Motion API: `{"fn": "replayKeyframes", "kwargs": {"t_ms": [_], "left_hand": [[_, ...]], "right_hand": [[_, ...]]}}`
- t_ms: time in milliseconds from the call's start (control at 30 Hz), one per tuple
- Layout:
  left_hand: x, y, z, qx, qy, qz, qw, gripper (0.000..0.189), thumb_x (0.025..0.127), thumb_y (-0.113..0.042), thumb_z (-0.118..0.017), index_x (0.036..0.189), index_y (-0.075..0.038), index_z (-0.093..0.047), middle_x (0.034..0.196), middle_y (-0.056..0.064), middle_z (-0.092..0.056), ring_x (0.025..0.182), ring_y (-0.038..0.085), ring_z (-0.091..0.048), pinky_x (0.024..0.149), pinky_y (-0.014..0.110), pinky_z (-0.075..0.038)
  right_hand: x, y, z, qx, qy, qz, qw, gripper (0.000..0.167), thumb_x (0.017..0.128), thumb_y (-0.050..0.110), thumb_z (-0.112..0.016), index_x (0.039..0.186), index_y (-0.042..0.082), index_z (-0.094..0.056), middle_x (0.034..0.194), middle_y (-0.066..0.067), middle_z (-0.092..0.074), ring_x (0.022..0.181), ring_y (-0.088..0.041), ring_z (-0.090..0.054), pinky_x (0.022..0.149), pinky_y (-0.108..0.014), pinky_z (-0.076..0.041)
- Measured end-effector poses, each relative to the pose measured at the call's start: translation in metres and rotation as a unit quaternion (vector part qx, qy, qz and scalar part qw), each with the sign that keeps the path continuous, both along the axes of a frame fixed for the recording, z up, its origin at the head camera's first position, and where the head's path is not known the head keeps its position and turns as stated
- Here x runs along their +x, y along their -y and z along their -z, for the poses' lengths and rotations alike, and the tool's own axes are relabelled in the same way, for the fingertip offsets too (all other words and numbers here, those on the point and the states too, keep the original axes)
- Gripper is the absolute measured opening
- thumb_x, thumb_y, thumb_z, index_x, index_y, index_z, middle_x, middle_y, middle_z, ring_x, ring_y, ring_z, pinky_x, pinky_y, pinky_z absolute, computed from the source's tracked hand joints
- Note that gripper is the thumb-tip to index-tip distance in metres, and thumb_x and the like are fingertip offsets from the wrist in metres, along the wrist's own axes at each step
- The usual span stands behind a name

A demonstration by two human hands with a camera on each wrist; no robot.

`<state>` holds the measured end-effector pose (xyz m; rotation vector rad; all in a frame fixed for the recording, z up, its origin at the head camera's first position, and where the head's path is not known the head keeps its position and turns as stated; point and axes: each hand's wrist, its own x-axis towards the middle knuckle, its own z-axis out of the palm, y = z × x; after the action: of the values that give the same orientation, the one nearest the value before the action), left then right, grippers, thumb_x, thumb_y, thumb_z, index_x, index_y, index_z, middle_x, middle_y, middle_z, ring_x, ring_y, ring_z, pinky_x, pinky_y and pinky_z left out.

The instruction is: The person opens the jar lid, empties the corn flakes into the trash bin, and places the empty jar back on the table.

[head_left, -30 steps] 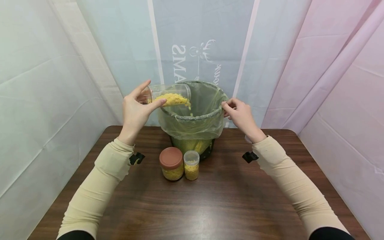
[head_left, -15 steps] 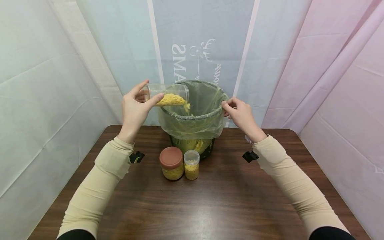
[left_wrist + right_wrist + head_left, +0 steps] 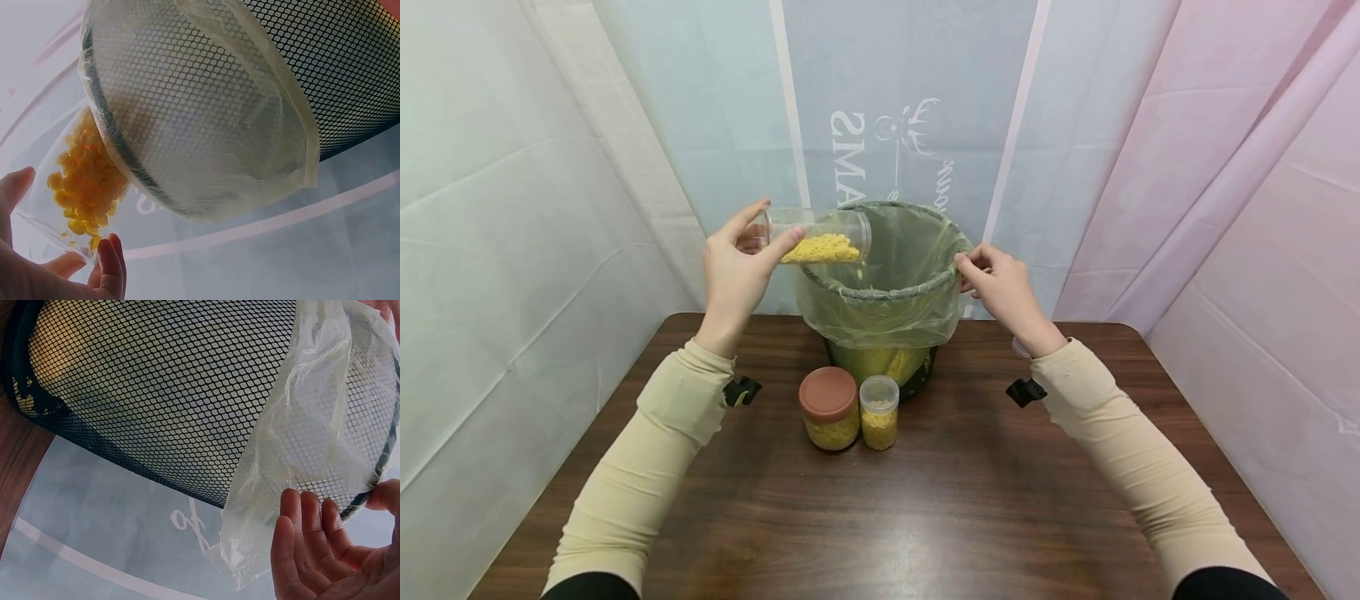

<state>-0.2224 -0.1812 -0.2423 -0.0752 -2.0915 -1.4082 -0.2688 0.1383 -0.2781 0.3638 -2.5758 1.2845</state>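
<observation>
My left hand (image 3: 733,279) grips a clear plastic jar (image 3: 808,221) by its base end. The jar lies tipped nearly level, its mouth over the left part of the trash bin (image 3: 880,360). Yellow flakes (image 3: 823,248) are heaped along its lower side, and a few bits drop from the mouth. In the left wrist view, thumb and fingers curl round the jar's bottom. A pale, see-through trash bag (image 3: 880,323) lines the black mesh bin and folds over its rim. At the right side of that rim, my right hand (image 3: 1000,283) pinches rim and bag together, fingers curled outside.
In front of the bin stand a round jar with a reddish lid (image 3: 827,394) and a slim clear jar (image 3: 879,417), side by side, both holding yellow flakes. A clear round piece (image 3: 1021,348) lies by the right wrist. Curtains surround the dark wooden table (image 3: 910,517).
My left hand has drawn the jar slightly left. The flakes at its mouth have dropped into the bin, and the falling stream has thinned. My right hand keeps its place.
</observation>
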Motion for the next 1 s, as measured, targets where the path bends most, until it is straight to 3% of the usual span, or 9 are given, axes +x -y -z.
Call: {"fn": "replayKeyframes", "kwargs": {"t_ms": [733,1000], "left_hand": [[-0.005,0.0014,0.0007,0.012,0.014,-0.018,0.9997,0.063,0.071,-0.059,-0.073,0.125,-0.03,-0.061,0.093,-0.001,-0.061,0.082,0.012,-0.056,0.071,0.024,-0.044],[-0.007,0.0022,0.0,0.008,0.025,-0.029,0.9992,0.066,0.07,-0.065,-0.07,0.126,-0.031,-0.061,0.103,0.002,-0.062,0.09,0.013,-0.057,0.074,0.026,-0.044]], "right_hand": [[0.0015,-0.0009,0.0001,-0.003,-0.012,-0.001,0.9999,0.031,0.095,0.039,-0.052,0.093,0.01,-0.063,0.087,-0.008,-0.069,0.075,-0.016,-0.068,0.062,-0.025,-0.054],[0.0009,-0.0012,0.0002,0.001,-0.012,-0.001,0.9999,0.032,0.095,0.04,-0.052,0.093,0.01,-0.063,0.087,-0.007,-0.069,0.076,-0.016,-0.068,0.062,-0.025,-0.054]]}}
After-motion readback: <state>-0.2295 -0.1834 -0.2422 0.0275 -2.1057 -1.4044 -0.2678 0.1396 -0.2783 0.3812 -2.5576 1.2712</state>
